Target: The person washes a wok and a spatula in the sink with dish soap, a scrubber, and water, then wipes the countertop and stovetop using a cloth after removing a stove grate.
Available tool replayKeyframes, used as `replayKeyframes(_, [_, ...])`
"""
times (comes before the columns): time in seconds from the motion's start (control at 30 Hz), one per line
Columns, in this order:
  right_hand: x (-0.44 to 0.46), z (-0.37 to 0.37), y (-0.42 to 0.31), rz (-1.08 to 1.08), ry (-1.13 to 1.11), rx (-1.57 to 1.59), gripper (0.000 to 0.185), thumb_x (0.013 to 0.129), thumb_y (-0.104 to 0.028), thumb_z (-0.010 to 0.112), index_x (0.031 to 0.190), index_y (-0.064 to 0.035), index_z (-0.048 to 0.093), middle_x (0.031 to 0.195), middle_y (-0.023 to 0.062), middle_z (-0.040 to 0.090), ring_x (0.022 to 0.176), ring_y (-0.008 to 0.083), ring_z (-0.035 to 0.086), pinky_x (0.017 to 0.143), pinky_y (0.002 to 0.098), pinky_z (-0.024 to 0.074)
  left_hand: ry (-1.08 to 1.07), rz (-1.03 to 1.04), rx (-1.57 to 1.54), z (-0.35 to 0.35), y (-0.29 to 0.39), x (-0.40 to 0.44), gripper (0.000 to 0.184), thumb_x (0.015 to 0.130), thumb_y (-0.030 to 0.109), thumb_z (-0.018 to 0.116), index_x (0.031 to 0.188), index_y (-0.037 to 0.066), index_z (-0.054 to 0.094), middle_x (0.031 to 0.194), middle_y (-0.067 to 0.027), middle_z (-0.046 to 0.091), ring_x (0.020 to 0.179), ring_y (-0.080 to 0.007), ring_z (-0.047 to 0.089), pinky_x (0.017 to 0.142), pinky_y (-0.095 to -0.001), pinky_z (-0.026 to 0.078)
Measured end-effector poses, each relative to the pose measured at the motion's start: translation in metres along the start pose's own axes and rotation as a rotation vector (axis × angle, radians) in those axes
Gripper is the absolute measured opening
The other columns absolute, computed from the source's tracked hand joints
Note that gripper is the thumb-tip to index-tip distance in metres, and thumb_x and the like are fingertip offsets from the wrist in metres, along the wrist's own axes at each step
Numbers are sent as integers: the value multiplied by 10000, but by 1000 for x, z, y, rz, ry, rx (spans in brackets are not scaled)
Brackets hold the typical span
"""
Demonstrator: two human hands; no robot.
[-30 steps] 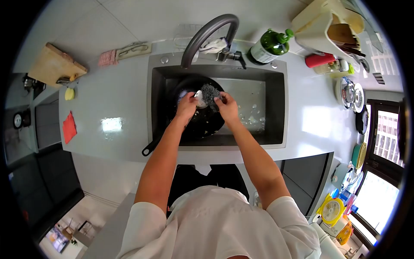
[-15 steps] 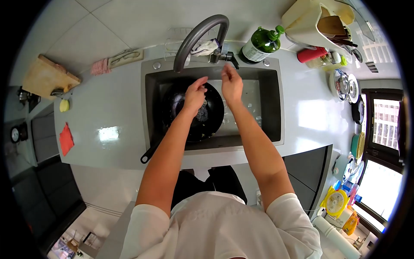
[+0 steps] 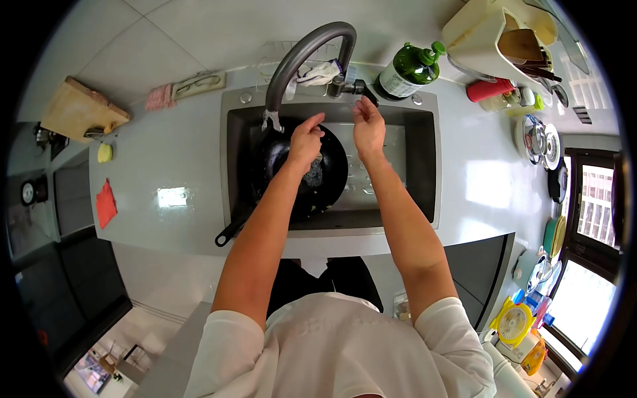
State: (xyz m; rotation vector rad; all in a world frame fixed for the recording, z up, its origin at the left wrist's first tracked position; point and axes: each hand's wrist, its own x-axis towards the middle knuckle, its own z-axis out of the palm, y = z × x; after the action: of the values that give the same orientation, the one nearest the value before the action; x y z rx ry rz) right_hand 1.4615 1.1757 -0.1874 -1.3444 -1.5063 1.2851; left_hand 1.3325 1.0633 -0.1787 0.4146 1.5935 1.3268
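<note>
My right hand (image 3: 369,131) is raised over the sink's (image 3: 428,220) back part, its fingertips at the dark faucet lever (image 3: 368,93). Whether they touch it is hard to make out; no object shows in its bent fingers. Over the black wok (image 3: 335,179) is my left hand (image 3: 306,141), index finger stretched out and the other fingers partly curled, holding nothing visible. In the left side of the sink, the wok has some suds in it and its handle (image 3: 230,232) rests across the front edge. Water (image 3: 271,121) runs from the grey curved faucet (image 3: 292,60).
A green pump bottle (image 3: 410,71) stands behind the sink at right. Behind the faucet, a wire rack holds a white cloth (image 3: 318,73). A red cloth (image 3: 105,203) lies on the left counter, near a cutting board (image 3: 83,113). Dishes (image 3: 536,140) stand far right.
Water now comes out of the faucet, where none showed before. The lever and my right hand have shifted slightly right. My left hand stays over the wok.
</note>
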Motion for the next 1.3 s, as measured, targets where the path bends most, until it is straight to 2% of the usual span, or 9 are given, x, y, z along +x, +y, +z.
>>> replayKeyframes(0.2, [-1, 0, 10, -37, 0, -56, 394, 990, -50, 645, 1380, -1, 664, 1195, 125, 776, 1045, 196, 743, 953, 329, 566, -2, 24, 143, -22, -17, 0, 438, 1030, 63, 544, 1447, 128, 659, 1294, -45, 710, 1119, -217, 694, 924, -363, 534])
replayKeyframes(0.3, [-32, 11, 26, -64, -198, -220, 284, 970, -48, 659, 1242, -58, 740, 1038, 60, 797, 924, 159, 745, 867, 311, 585, 92, 382, 590, -53, -41, -16, 328, 1005, 73, 624, 1316, 84, 727, 1091, -153, 755, 999, -319, 743, 868, -392, 568])
replayKeyframes(0.4, [-72, 36, 71, -167, -445, -427, 235, 942, -75, 699, 1161, -118, 775, 996, 133, 792, 890, 286, 774, 832, 376, 608, -25, 225, 1066, -99, -58, -57, 312, 916, 275, 759, 1160, 81, 763, 1099, -178, 760, 1036, -371, 736, 898, -446, 596])
replayKeyframes(0.57, [-108, 84, 145, -225, -623, -742, 381, 931, -151, 720, 1310, -182, 723, 1367, 151, 645, 1221, 357, 652, 1030, 469, 549, -324, 18, 1645, -133, -98, -96, 472, 831, 322, 809, 1177, 13, 720, 1111, -143, 746, 1048, -371, 717, 918, -455, 612])
replayKeyframes(0.77, [-86, 111, 215, -220, -322, -577, 310, 910, -137, 730, 1220, -118, 726, 1198, 182, 704, 1141, 420, 657, 991, 478, 547, -269, -40, 1547, -160, -71, -66, 344, 859, 201, 760, 1092, -38, 674, 1019, -208, 754, 865, -343, 782, 768, -471, 645])
replayKeyframes(0.83, [-84, 126, 205, 4, -173, -543, 243, 902, -110, 741, 1143, -77, 731, 1138, 210, 720, 1102, 440, 665, 998, 494, 538, -423, -570, 1055, -181, -53, -43, 297, 939, 180, 706, 1103, -47, 607, 944, -167, 730, 792, -283, 784, 635, -436, 638])
replayKeyframes(1.03, [-117, 161, 201, -575, -502, -543, 191, 913, -108, 698, 1095, -88, 751, 1158, 162, 717, 1142, 360, 635, 1006, 459, 523, -384, -595, 709, -201, -60, -41, 206, 1106, 196, 506, 1163, 8, 570, 817, -77, 601, 482, -145, 515, 429, -336, 434])
replayKeyframes(1.13, [-62, 139, 206, -618, -418, -1110, 232, 910, -144, 604, 1083, -145, 759, 1062, 62, 670, 1099, 302, 569, 964, 408, 492, -362, -600, 687, -195, -69, -62, 217, 1121, 203, 481, 1172, 11, 571, 796, -61, 558, 467, -138, 469, 418, -334, 395])
replayKeyframes(1.3, [-109, 173, 228, -545, -586, -672, 214, 880, -155, 654, 1045, -149, 790, 1137, 18, 751, 1094, 267, 652, 1079, 388, 454, -386, -645, 651, -202, -71, -54, 225, 1128, 209, 474, 1133, -1, 554, 775, -54, 516, 459, -138, 455, 406, -335, 395])
